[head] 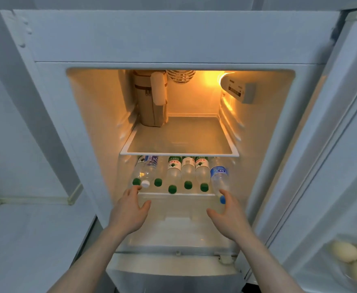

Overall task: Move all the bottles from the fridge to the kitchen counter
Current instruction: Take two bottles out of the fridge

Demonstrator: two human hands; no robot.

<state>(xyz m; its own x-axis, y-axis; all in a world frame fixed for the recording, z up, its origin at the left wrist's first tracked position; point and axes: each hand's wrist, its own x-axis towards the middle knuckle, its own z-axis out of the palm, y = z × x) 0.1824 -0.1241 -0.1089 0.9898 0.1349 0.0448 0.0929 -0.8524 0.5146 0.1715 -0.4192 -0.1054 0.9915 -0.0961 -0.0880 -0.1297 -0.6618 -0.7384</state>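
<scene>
— What's in the open white fridge (53, 115) right now?

— A row of clear plastic water bottles lying on their sides on the lower glass shelf (176, 194), caps toward the front. Five have green caps and green-and-white labels (174, 173). A clear bottle with a white cap and a blue label (149, 172) lies on top of the leftmost ones. At the far right, a clear bottle with a blue cap and blue label (219, 178) sticks out past the shelf edge.

— And the hands?

— Both reach into the fridge at the lower shelf. The left hand (129, 212) has its fingers spread and nearly straight, fingertips just below the white cap; whether they touch it I cannot tell. Its grip holds nothing. The right hand (229, 216) is spread wide too, thumb out to the left, with its fingers up against the blue cap. That grip has not closed round the bottle.

— Anything else in there?

— On the upper glass shelf (179, 137) a tan cardboard-coloured container (150, 102) stands in the back left corner, under the warm interior light (217, 78). The fridge door (329, 166) is swung open on the right, and pale eggs (352, 256) sit in its pocket. A pale counter (25, 240) shows at the left, beside the fridge.
</scene>
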